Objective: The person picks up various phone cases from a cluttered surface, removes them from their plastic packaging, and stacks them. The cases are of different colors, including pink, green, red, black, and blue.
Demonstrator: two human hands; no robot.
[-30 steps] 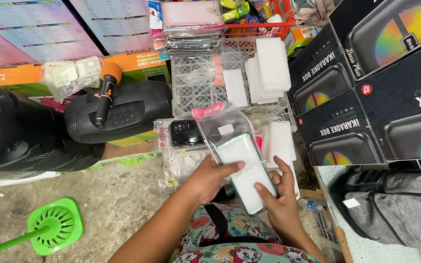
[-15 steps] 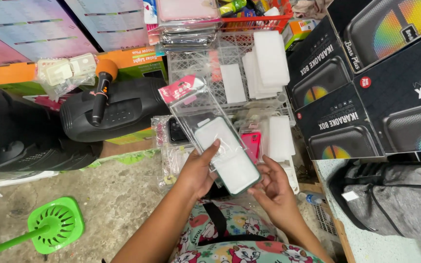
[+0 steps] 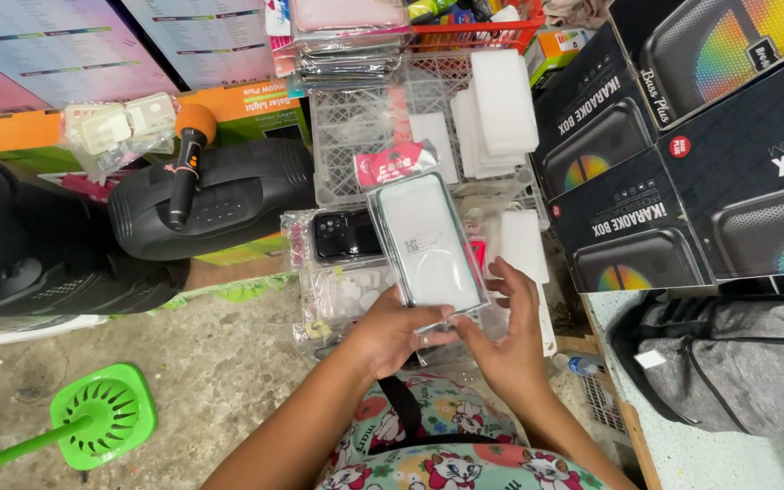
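Packaged phone case raised higher; two hands gripping.

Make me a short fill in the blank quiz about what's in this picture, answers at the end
Both hands, left hand and right hand, hold a clear packet with a ____ header card.
The microphone with the orange head rests on a ____ speaker.
The green plastic piece lies on the ____.

Answers: pink; black; floor

A clear plastic package with a pink top label and a white card inside stood up in both hands. Big black boxes with rainbow circles were stacked on the right. An orange box sat behind the black speaker.
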